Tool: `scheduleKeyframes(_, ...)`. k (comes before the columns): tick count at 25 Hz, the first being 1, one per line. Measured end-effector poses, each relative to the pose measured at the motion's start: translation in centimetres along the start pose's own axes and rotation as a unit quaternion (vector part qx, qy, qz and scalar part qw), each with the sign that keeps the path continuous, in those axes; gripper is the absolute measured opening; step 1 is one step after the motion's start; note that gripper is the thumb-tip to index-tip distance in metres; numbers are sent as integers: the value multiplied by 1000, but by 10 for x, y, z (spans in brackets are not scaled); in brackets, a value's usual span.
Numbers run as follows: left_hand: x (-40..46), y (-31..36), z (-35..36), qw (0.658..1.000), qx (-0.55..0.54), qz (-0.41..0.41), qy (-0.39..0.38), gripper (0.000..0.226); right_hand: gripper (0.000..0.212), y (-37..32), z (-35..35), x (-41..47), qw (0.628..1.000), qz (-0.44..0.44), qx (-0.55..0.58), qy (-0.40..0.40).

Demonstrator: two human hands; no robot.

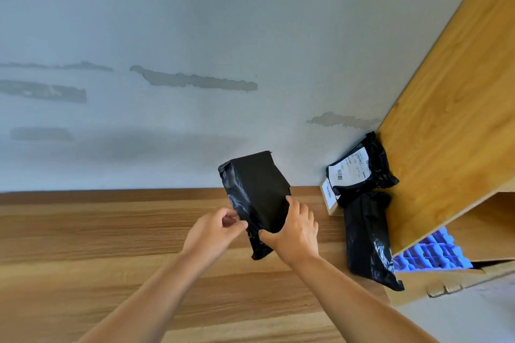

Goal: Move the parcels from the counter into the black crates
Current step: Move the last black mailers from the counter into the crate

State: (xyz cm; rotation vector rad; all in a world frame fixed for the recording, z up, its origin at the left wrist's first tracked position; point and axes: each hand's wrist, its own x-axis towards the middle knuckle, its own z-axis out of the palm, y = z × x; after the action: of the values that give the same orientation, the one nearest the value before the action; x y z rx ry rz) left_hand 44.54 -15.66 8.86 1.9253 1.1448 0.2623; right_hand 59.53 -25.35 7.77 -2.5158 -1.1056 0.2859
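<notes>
Pickup step: L hand pinched, R hand gripped black parcel above counter; next needs carrying to crates, none in view.

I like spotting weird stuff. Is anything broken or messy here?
Yes. The wall has grey patches where paint has peeled off. The parcels by the wooden cabinet lie piled crookedly.

The tabletop is matt wood laminate with streaky grain. The parcel held upright is black plastic film, crinkled and glossy at its edge. At right, two more black plastic bags, one bearing a white paper label, lie beside a smooth wood-grain panel. The far wall shows matt, flaking paint.
</notes>
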Motion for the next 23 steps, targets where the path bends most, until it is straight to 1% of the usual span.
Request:
scheduleKeyframes(5,-5,42,-37,990,-122,13,62,53,92,-51,-26,-20,990,-57,39,123)
scheduleKeyframes(8,-10,55,-64,970,-225,8,94,56,93,-79,-35,-26,976,-80,44,198)
scheduleKeyframes(10,-12,59,-82,957,-270,7,108,58,96,-96,-43,-28,971,-98,56,213)
scheduleKeyframes(12,-13,59,-99,945,-308,4,115,57,98,-108,-53,-30,968,-134,71,200)
scheduleKeyframes(14,-15,58,-117,935,-329,11,130,54,91,-116,-65,-30,967,-162,123,155)
scheduleKeyframes(15,-17,59,-125,931,-338,21,135,52,83,-120,-73,-29,962,-166,167,139)
scheduleKeyframes(17,-23,62,-141,926,-347,50,137,48,64,-127,-90,-24,946,-157,249,140)
scheduleKeyframes(19,-28,65,-156,926,-340,84,138,46,50,-135,-106,-15,942,-149,273,124)
scheduleKeyframes(21,-31,67,-167,927,-326,121,139,50,39,-144,-118,-8,939,-153,298,84)
scheduleKeyframes(23,-34,71,-177,927,-310,155,145,52,29,-154,-133,-10,911,-154,381,33)
